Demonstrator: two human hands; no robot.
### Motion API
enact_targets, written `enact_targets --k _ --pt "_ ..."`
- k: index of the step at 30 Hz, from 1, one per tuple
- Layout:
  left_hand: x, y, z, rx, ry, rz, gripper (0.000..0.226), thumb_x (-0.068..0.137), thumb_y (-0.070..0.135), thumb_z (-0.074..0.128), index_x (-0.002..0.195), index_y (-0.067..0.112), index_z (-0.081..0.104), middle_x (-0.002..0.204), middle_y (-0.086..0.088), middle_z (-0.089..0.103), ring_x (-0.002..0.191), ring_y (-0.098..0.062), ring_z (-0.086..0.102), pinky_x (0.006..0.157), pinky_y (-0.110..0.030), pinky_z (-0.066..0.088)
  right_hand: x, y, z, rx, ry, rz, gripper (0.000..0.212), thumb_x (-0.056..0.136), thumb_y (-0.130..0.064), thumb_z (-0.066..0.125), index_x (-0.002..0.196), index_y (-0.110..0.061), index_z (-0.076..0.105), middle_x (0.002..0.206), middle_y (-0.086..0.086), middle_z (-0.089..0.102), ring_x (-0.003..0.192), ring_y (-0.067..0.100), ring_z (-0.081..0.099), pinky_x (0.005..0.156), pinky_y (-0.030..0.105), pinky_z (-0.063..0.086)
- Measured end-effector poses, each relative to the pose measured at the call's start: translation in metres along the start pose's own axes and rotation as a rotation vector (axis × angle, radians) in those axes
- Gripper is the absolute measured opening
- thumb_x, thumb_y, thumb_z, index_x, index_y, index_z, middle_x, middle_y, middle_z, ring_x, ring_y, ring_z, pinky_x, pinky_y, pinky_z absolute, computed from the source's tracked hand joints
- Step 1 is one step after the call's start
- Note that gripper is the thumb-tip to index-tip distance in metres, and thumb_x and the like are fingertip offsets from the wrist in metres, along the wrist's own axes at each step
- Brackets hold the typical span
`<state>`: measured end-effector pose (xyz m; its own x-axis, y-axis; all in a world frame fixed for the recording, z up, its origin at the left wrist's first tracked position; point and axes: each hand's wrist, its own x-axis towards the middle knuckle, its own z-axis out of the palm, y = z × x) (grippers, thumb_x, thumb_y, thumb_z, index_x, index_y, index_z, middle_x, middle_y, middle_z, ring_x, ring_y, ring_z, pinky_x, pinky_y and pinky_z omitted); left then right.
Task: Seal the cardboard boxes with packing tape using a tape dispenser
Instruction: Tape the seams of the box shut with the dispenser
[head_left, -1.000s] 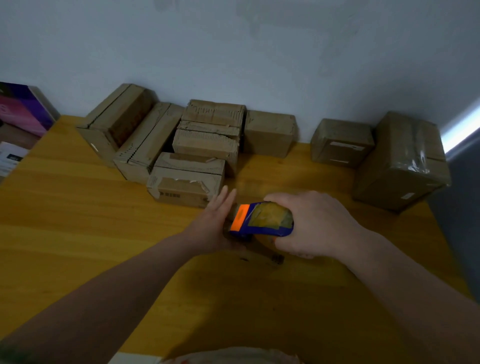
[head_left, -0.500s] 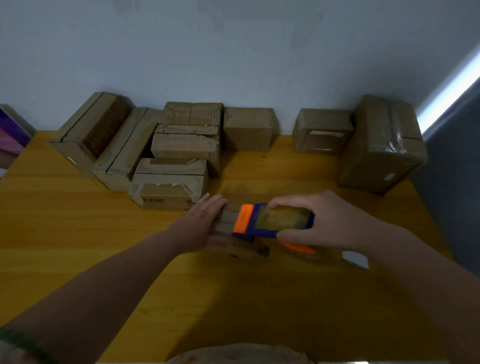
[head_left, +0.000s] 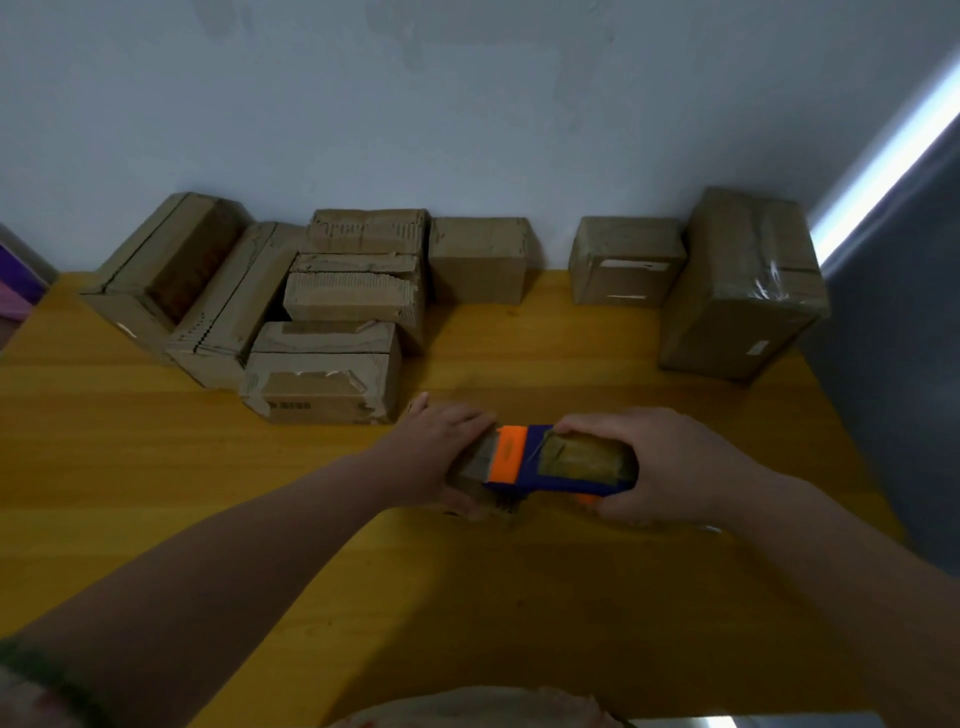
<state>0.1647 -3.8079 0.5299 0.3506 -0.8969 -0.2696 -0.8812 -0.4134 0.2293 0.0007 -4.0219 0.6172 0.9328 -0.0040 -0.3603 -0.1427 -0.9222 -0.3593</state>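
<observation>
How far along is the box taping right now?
Looks done: the large box back right shows glossy tape. In hand: the right hand holds the tape dispenser on a small box gripped by the left hand. Left: the ragged boxes back left, seemingly.

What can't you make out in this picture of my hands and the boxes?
1. Head view: the small box, mostly covered by the left hand, tape dispenser and right hand.
2. Head view: the print on the front box of the pile, too blurred to read.
3. Head view: a purple thing at left, cut off by the frame edge.
</observation>
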Motion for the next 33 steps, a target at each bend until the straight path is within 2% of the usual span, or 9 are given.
enact_targets --k 3,8,14,17,19,22,26,29,33 --pt "-0.001 -0.001 0.005 -0.023 0.055 -0.021 0.104 0.066 0.067 0.069 0.149 0.025 0.021 0.148 0.003 0.033 0.138 -0.018 0.026 0.115 -0.047 -0.003 -0.003 0.004 0.002 -0.016 -0.007 -0.036 0.078 0.076 -0.042 0.073 0.136 -0.059 0.025 0.116 -0.01 0.05 0.092 0.008 0.052 0.078 0.032 0.052" --pt "-0.001 0.0 0.007 -0.013 0.079 -0.019 0.102 0.067 0.065 0.07 0.148 0.024 0.023 0.147 0.002 0.034 0.137 -0.018 0.027 0.115 -0.044 -0.003 -0.02 0.023 -0.003 0.074 -0.007 -0.07 0.089 0.073 -0.041 0.073 0.121 -0.08 0.009 0.118 -0.011 0.048 0.089 0.007 0.055 0.074 0.032 0.055" --pt "-0.002 0.0 0.006 0.049 0.067 -0.007 0.102 0.069 0.072 0.062 0.148 0.021 0.021 0.146 0.001 0.032 0.136 -0.017 0.025 0.116 -0.042 -0.003 -0.041 0.052 0.003 -0.037 -0.126 0.047 0.09 0.075 -0.045 0.071 0.113 -0.084 -0.001 0.117 -0.014 0.043 0.092 0.003 0.05 0.073 0.021 0.047" --pt "-0.002 0.001 0.005 0.08 0.041 -0.02 0.103 0.072 0.073 0.058 0.15 0.021 0.016 0.148 0.001 0.028 0.137 -0.017 0.022 0.116 -0.042 -0.005 -0.03 0.043 0.01 -0.062 -0.154 0.078 0.083 0.078 -0.045 0.07 0.134 -0.069 0.012 0.101 -0.026 0.038 0.083 -0.001 0.047 0.065 0.015 0.038" --pt "-0.003 0.002 0.004 0.109 0.021 -0.016 0.102 0.075 0.073 0.054 0.151 0.02 0.012 0.151 0.0 0.024 0.14 -0.017 0.018 0.116 -0.043 -0.007 -0.018 0.033 0.012 -0.07 -0.143 0.092 0.08 0.079 -0.047 0.068 0.142 -0.058 0.019 0.105 -0.024 0.044 0.087 0.002 0.051 0.071 0.02 0.044" --pt "-0.006 0.005 0.006 0.204 0.002 -0.003 0.104 0.079 0.078 0.041 0.152 0.02 -0.006 0.159 0.0 0.006 0.146 -0.02 0.001 0.114 -0.046 -0.013 -0.005 0.021 0.011 -0.053 -0.15 0.088 0.076 0.079 -0.044 0.067 0.142 -0.055 0.026 0.106 -0.011 0.057 0.082 0.008 0.059 0.071 0.033 0.056" --pt "-0.004 0.018 0.013 0.215 0.022 -0.044 0.103 0.077 0.083 0.026 0.139 0.025 -0.032 0.151 0.001 -0.033 0.137 -0.02 -0.033 0.108 -0.048 -0.023 0.006 0.008 0.004 -0.129 -0.115 0.086 0.074 0.076 -0.046 0.067 0.14 -0.055 0.031 0.097 -0.016 0.054 0.078 0.007 0.051 0.057 0.025 0.044" --pt "-0.001 0.034 0.022 0.185 0.003 -0.015 0.097 0.081 0.08 0.022 0.139 0.026 -0.034 0.146 0.001 -0.041 0.135 -0.02 -0.037 0.108 -0.051 -0.024 0.014 0.003 0.001 -0.137 -0.102 0.108 0.073 0.071 -0.049 0.067 0.137 -0.056 0.036 0.09 -0.019 0.05 0.072 0.002 0.047 0.055 0.024 0.04" --pt "0.002 0.039 0.027 0.203 0.019 -0.014 0.096 0.076 0.084 0.01 0.142 0.027 -0.03 0.148 0.002 -0.039 0.136 -0.02 -0.035 0.111 -0.054 -0.019 0.023 0.003 -0.004 -0.069 -0.145 0.136 0.077 0.064 -0.048 0.071 0.135 -0.053 0.041 0.101 -0.015 0.053 0.081 0.006 0.05 0.058 0.025 0.042"
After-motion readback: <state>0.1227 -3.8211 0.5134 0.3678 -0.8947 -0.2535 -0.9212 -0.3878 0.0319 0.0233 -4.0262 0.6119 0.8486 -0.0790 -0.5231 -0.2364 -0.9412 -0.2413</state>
